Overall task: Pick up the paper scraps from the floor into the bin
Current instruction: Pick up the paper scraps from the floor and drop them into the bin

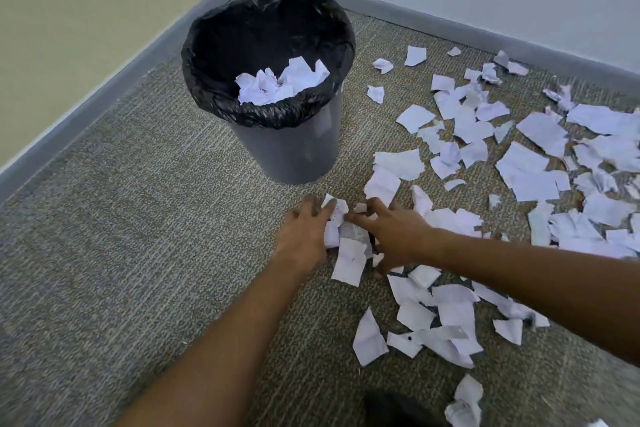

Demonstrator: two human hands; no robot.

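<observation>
Paper scraps lie scattered over the carpet to the right of the bin, reaching from the wall side down toward the near edge of the view, and a heap of them already sits inside the black liner of the bin. Both hands are down at the floor just in front of the bin's base. The left hand and the right hand face each other with a small clump of scraps pressed between them, fingers curled in around the paper from either side (one larger piece hangs down below the palms). So the step in hand looks like gathering: a handful is being squeezed together, not yet lifted.

The next move, as I judge it, calls for keeping both hands tight on the clump while raising it to the bin's mouth, which is close and a little up and to the left, then letting go above the liner. The loose hanging piece may slip out on the way. Most of the scraps are not yet collected, so the task seems well short of done.
</observation>
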